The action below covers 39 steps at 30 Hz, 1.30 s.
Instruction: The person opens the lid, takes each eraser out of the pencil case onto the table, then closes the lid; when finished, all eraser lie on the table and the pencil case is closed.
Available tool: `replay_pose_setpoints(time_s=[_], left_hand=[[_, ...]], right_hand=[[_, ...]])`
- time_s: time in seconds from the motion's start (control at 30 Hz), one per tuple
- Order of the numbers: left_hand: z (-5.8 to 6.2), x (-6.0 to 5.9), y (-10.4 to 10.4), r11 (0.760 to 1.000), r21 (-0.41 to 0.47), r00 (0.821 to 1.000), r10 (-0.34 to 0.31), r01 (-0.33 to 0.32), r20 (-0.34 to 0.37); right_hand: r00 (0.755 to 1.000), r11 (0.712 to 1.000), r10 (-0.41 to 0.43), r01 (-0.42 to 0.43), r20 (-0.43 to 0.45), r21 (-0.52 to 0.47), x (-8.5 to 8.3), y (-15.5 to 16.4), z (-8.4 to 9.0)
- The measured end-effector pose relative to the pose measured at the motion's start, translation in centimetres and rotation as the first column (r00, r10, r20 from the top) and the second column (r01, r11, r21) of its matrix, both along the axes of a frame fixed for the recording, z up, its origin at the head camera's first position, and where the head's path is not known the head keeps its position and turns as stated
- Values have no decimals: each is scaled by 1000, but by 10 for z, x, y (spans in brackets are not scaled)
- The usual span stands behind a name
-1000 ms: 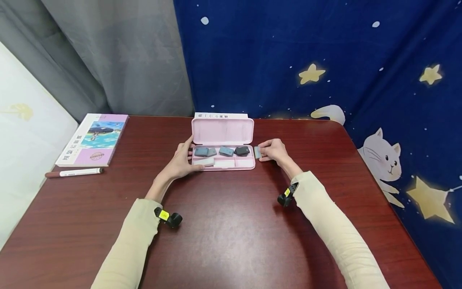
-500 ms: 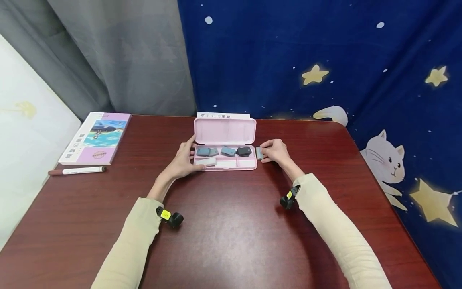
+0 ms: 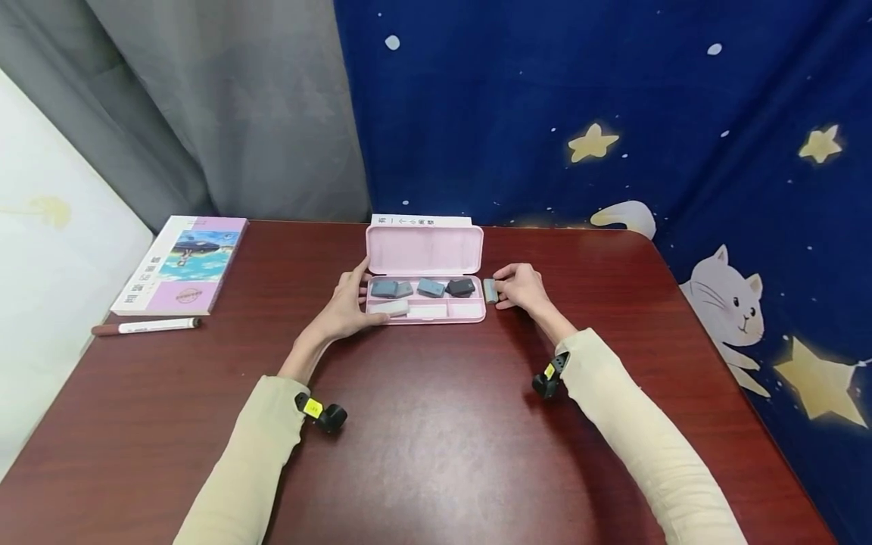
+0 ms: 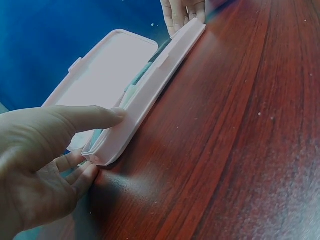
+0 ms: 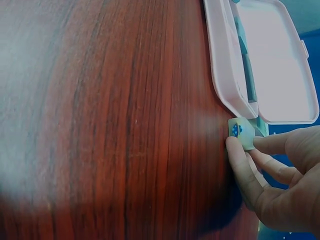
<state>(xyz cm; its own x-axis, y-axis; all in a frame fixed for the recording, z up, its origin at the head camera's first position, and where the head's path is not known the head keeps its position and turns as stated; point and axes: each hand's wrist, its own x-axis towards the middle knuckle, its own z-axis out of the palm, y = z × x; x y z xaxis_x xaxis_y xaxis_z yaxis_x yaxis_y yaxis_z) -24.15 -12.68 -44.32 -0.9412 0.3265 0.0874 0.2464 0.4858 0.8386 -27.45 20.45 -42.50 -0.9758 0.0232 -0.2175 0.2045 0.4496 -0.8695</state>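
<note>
Two hands work at an open pink case [image 3: 425, 310] near the far edge of the bench [image 3: 436, 454] in the head view. The left hand [image 3: 346, 306] rests against the case's left end with fingers fairly straight, thumb along the front wall, bracing it rather than gripping. The right hand [image 3: 521, 286] pinches a small pale eraser [image 3: 490, 290] just beside the case's right end, low over the bench or on it. Dark erasers [image 3: 422, 288] fill the back compartment and white ones [image 3: 409, 309] lie in the front. A book [image 3: 182, 263] and a pen [image 3: 145, 326] lie well apart to the left. Against the picture half a second back, the hands and eraser sit much as they did; only the camera has shifted slightly.

In the left wrist view, the left hand [image 4: 45, 165] has its thumb laid flat on the front wall of the case [image 4: 150, 95], the fingers tucked by the corner.

In the right wrist view, the right hand [image 5: 280, 175] holds the eraser [image 5: 242, 132] between thumb and fingertips, touching or nearly touching the corner of the case [image 5: 225, 65]. I judge the eraser light, slightly soft and grippy, best taken by its two broad faces; the thin plastic case looks light enough to slide, so bracing its end makes sense.
</note>
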Motion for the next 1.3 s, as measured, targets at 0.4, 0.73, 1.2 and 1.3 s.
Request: replay_pose_setpoints(time_s=[0.4,0.73,1.2,1.3], left_hand=[[1,0,1,1000,4,1000,-10,10,-3],[2,2,1,1000,-4,1000,-3,3,9],[1,1,-1,1000,7,1000,-4,4,-5],[0,0,-1,1000,-5,1000,-3,3,5]], right_hand=[[999,999,39,-39,-10,5,3,5,-1],[977,966,116,-70,-177,248,5,1,5],[855,872,407,-257,-323,417,-6,-34,19],[806,819,504,-332,-310,469,-8,-40,20]])
